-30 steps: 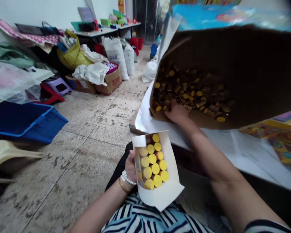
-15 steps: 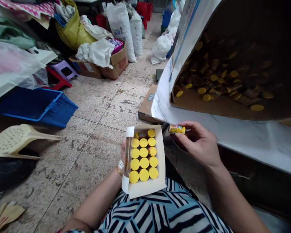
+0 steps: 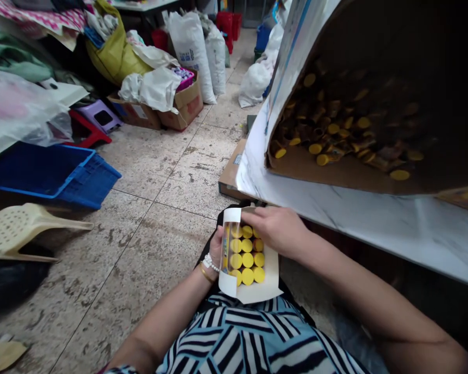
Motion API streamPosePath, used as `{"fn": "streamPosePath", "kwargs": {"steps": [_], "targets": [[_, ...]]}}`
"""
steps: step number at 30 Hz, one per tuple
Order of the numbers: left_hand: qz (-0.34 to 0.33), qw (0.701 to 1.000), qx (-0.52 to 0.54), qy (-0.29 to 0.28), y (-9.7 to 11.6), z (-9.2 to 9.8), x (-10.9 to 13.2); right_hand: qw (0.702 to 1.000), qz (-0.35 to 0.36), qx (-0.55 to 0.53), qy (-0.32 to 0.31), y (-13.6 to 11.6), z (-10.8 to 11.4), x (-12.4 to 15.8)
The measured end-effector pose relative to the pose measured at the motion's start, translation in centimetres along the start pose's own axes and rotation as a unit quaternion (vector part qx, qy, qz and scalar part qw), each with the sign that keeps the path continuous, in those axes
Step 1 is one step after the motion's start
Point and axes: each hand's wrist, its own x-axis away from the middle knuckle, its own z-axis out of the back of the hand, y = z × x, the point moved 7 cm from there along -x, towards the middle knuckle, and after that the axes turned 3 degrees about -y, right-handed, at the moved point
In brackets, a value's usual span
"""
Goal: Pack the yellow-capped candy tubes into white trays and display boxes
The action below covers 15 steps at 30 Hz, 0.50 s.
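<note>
- Head view first takes in the large brown cardboard carton (image 3: 335,176), tipped on its side on the white-topped table (image 3: 374,218), its open mouth showing a loose heap of yellow-capped tubes (image 3: 335,135). Judged by bulk, that carton is heavy and awkward, best left lying.
- Speckled stone floor tiles (image 3: 152,171) spread to the left, with a blue plastic crate (image 3: 47,176) and a cream perforated plastic stool (image 3: 19,228) lying on them.
- Small white card box (image 3: 249,291) sits over the lap, its flaps open, holding upright rows of small yellow-capped cylinders (image 3: 247,259). It looks light but thin-walled and easily crushed, so a hold around the side wall or underneath suits it.
- Left hand (image 3: 214,249) is wrapped around the box's left wall, gripping it.
- Right hand (image 3: 275,231) rests curled over the box's upper end, fingertips among the top row; whether it pinches a cylinder there cannot be told.
- Each cylinder seems light, stiff and smooth, apt to roll; pinching it across the body near the cap should hold it.
</note>
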Motion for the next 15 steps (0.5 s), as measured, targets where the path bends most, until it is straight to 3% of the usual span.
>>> {"fn": "streamPosePath", "kwargs": {"steps": [3, 6, 11, 15], "targets": [[0.022, 0.990, 0.138, -0.018, 0.1, -0.7, -0.1, 0.981, 0.039, 0.145, -0.119, -1.3, -2.2, -1.3], [0.058, 0.982, 0.173, -0.055, -0.3, -1.0, 0.2, 0.968, 0.025, 0.174, -0.178, -1.5, -3.1, -1.7], [0.091, 0.984, 0.144, -0.048, -1.1, -0.4, 0.3, 0.970, -0.016, 0.182, -0.160, -1.4, -2.2, -1.3], [0.084, 0.964, 0.244, -0.067, -1.0, -0.5, 0.5, 0.962, -0.067, 0.229, -0.132, 0.3, -0.7, 1.0]]}}
